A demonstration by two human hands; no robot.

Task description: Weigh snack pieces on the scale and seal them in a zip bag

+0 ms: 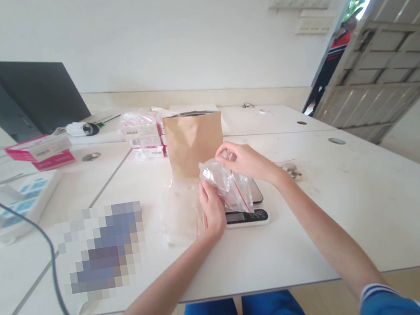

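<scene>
A clear zip bag with a red seal line (pixel 230 186) is held up between my two hands, over a kitchen scale (pixel 247 218). My left hand (pixel 213 207) grips the bag's lower left side with its fingers wrapped against it. At the bag's upper edge, my right hand (pixel 244 158) pinches the plastic between thumb and fingers. A stack of flat clear bags (pixel 178 212) lies just left of my left hand. Behind the bag stands an upright brown paper pouch (pixel 195 141), its top edge open. The scale's platform is mostly hidden by the bag.
Small items in a clear bag (pixel 293 171) lie right of the scale. Pink-and-white boxes (pixel 143 136) are stacked behind. A dark computer tower (pixel 7 98), a cable (pixel 51 255) and a blurred-out object (pixel 107 246) occupy the left. A person (pixel 339 48) is by the door.
</scene>
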